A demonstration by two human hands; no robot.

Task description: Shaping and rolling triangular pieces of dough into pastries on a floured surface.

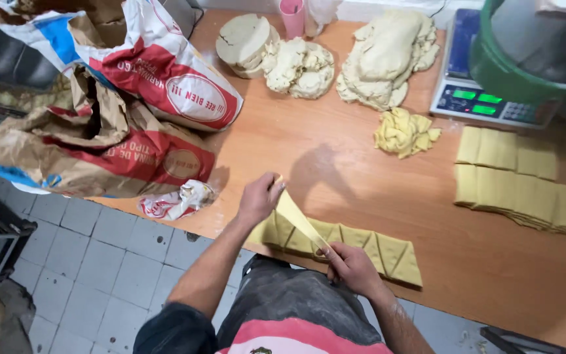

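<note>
The left hand [259, 196] and the right hand [354, 267] each had a tight grip on one end of a thin dough piece [298, 219], stretched between them just above the cut dough strip [361, 248] at the near edge of the worktop [335, 157]. Flour sacks [126, 98] lay to the left, dough lumps [388, 56] and a scale [486, 98] farther back.

Thin yellow dough strip [298, 219], stretched taut, tilted
</note>
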